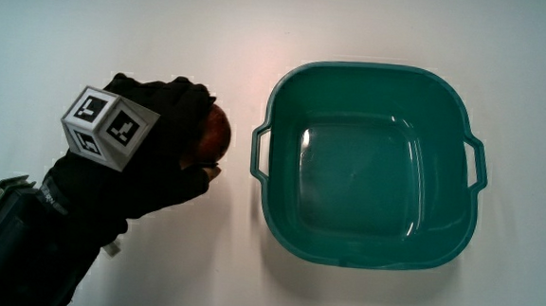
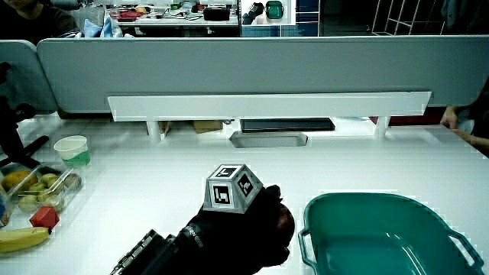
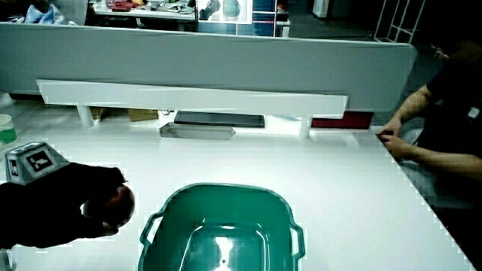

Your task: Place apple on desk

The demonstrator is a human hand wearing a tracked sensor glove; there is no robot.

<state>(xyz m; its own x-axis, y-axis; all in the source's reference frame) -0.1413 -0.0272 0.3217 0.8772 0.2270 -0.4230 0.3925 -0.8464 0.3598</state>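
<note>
The black-gloved hand (image 1: 155,146), fingers curled around the round reddish-brown apple (image 1: 213,135), is beside the empty teal plastic basin (image 1: 286,97) over the white worktop (image 1: 376,26); release remains

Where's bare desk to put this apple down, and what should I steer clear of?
The hand grips the apple beside the basin. Bare desk lies around the hand, in the narrow strip between apple and basin, and from the basin to the partition. In a side view it is crowded at the table's edge: cup, fruit box, banana.
</note>
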